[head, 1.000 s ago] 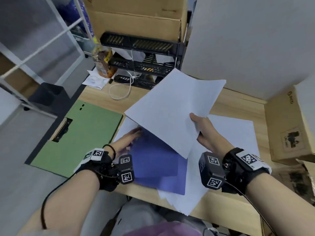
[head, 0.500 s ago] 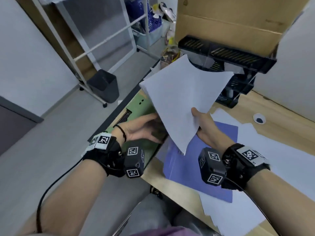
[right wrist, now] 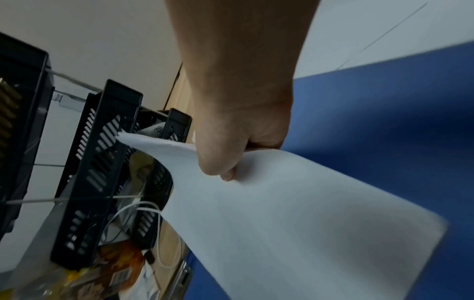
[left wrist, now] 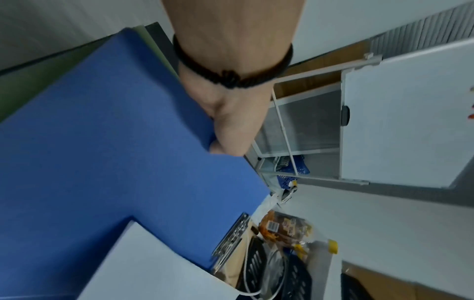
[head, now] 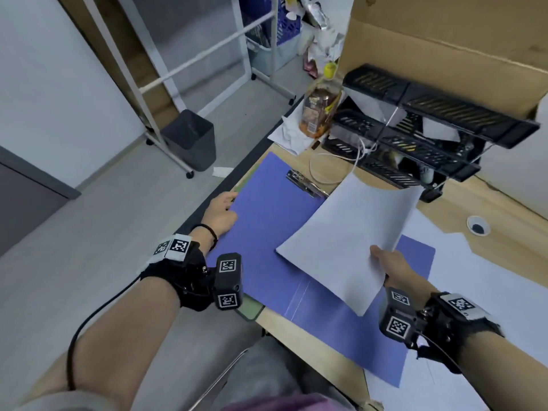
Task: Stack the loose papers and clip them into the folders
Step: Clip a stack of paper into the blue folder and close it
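The blue folder [head: 267, 232] now lies open across the near-left part of the surface [head: 489, 203], spread over the green folder [head: 250, 311] that a second ago lay uncovered there; only a green corner and a thin strip of edge still peek out from beneath it. The left hand [head: 221, 213] has come to the blue folder's outer edge and grips it, thumb on top and fingers curled under, as the left wrist view shows. The metal clip [head: 305, 183] sits exposed at the folder's far end, nearest the black tray rack [head: 415, 143]. The right hand [head: 388, 266] still pinches the stack of white papers [head: 350, 238] at one edge, thumb on top, and has carried it from up in front of the rack down low over the open folder, its far corner just short of the clip. More loose sheets [head: 489, 292] lie on the surface beyond the folder, away from the rack. With the folder opened, the stack looks ready to be slid under the clip.
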`<state>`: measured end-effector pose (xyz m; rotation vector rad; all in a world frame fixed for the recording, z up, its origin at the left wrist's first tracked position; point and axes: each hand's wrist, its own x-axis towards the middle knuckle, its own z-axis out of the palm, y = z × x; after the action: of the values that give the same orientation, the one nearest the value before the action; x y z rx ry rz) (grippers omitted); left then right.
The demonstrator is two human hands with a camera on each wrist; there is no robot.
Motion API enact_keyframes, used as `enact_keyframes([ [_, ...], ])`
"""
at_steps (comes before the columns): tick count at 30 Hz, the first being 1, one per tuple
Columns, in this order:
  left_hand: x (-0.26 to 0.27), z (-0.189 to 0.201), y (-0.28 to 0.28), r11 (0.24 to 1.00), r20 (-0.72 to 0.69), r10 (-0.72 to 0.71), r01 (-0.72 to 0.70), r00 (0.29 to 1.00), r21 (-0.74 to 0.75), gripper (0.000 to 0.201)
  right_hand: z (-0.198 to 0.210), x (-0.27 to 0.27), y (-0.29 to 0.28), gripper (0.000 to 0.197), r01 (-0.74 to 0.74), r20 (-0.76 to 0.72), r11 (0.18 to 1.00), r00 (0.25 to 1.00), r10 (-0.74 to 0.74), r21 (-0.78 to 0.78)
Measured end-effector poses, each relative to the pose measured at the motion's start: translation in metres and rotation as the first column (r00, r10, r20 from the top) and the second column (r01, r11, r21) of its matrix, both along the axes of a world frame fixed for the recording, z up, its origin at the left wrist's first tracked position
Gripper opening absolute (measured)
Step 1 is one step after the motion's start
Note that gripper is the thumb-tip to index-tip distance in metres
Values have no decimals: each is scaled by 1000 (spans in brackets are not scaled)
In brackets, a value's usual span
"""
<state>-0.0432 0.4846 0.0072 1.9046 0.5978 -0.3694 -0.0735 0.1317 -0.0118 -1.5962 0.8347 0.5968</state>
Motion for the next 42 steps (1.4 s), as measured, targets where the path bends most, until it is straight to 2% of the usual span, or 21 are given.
enact_keyframes([
  [2, 6, -6, -10, 948, -69, -19, 40, 997, 314, 59, -1, -6, -12, 32, -18, -6, 1000, 1000, 18, -21],
  [3, 9, -9, -19, 911, -95, -66, 99, 993, 401, 61, -3, -8, -20, 35, -18, -10, 999, 1000, 17, -27],
  [4, 13, -14, -29, 893, -106, -149, 180, 983, 411, 61, -4, -12, -28, 37, -19, -22, 999, 1000, 18, -30],
  [6, 20, -23, -58, 878, -142, -331, 360, 933, 316, 56, -5, -22, -45, 34, -23, -41, 1000, 999, 23, -3],
  [7, 22, -30, -72, 847, -176, -400, 436, 899, 305, 53, -5, -28, -53, 30, -21, -48, 1000, 999, 22, 22],
  [9, 24, -38, -103, 784, -222, -488, 536, 844, 314, 43, -7, -40, -69, 25, -13, -63, 997, 998, 18, 71],
  [12, 24, -48, -137, 766, -271, -562, 616, 781, 186, 39, -12, -53, -89, 32, -25, -63, 997, 998, 29, 76],
  [15, 29, -55, -153, 753, -407, -534, 636, 741, 169, 44, -19, -65, -106, 34, -22, -77, 994, 997, 30, 104],
  [18, 39, -53, -163, 728, -484, -522, 663, 702, 177, 35, -25, -73, -116, 39, -51, -76, 987, 995, 63, 153],
  [20, 44, -56, -168, 733, -502, -497, 652, 707, 193, 30, -36, -76, -122, 57, -91, -86, 986, 991, 103, 137],
  [23, 46, -58, -174, 771, -499, -437, 598, 748, 221, 28, -75, -85, -138, 90, -137, -88, 979, 985, 151, 149],
  [24, 46, -58, -175, 777, -495, -425, 586, 758, 231, 25, -79, -86, -137, 95, -163, -99, 974, 979, 180, 154],
  [27, 47, -55, -180, 788, -467, -401, 556, 788, 262, 9, -64, -81, -122, 83, -197, -67, 967, 976, 209, 160],
  [30, 48, -49, -189, 805, -473, -363, 526, 802, 275, 28, -54, -79, -111, 89, -234, -60, 963, 968, 243, 131],
  [32, 49, -49, -190, 813, -483, -340, 510, 807, 280, 26, -49, -78, -107, 74, -251, -47, 962, 965, 257, 110],
  [34, 49, -50, -189, 818, -485, -337, 506, 807, 273, 14, -43, -80, -103, 58, -241, -38, 964, 968, 246, 108],
  [37, 50, -53, -188, 830, -449, -372, 507, 812, 230, 4, -41, -84, -100, 68, -204, -68, 972, 975, 213, 116],
  [42, 42, -46, -210, 909, -333, -388, 416, 859, 13, 14, -56, -91, -99, 71, -141, -42, 974, 988, 151, 175],
])
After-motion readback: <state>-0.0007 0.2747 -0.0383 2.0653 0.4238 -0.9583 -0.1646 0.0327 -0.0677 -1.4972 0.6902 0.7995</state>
